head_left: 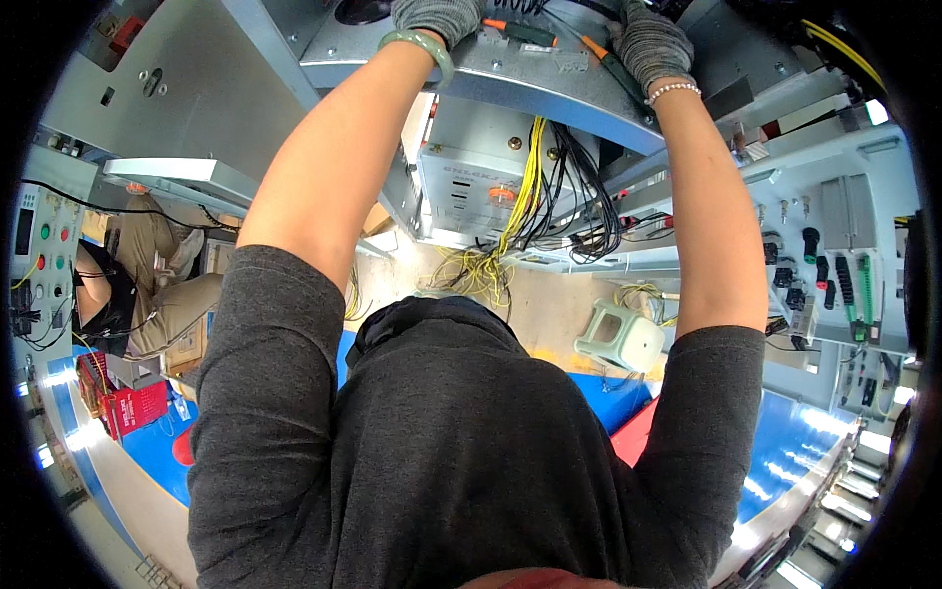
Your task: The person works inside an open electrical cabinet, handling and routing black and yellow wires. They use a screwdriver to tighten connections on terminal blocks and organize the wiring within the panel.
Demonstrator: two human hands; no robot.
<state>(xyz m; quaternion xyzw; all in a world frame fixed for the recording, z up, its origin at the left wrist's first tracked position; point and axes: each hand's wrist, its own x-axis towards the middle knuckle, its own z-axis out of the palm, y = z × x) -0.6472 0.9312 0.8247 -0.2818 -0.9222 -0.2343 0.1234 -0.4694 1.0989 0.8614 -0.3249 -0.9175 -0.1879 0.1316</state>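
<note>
Black wire point(520, 6) is likely being fixed — left hand point(438, 17), right hand point(653, 45): grips can't be told; the screwdriver point(620, 77) may be needed.

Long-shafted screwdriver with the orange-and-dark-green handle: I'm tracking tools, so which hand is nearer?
Right. The gray-gloved right hand is close beside the screwdriver at its handle, contact unclear; the gray-gloved left hand is farther off, to its left.

Item one, as I viewed it remotely: an orange-and-dark-green tool point(520, 32), lay crosswise on the grey metal ledge point(475, 63). Item two: a thin-shafted screwdriver point(607, 62), orange-and-dark-green handle, lay diagonally beside the right hand point(654, 47).
</note>
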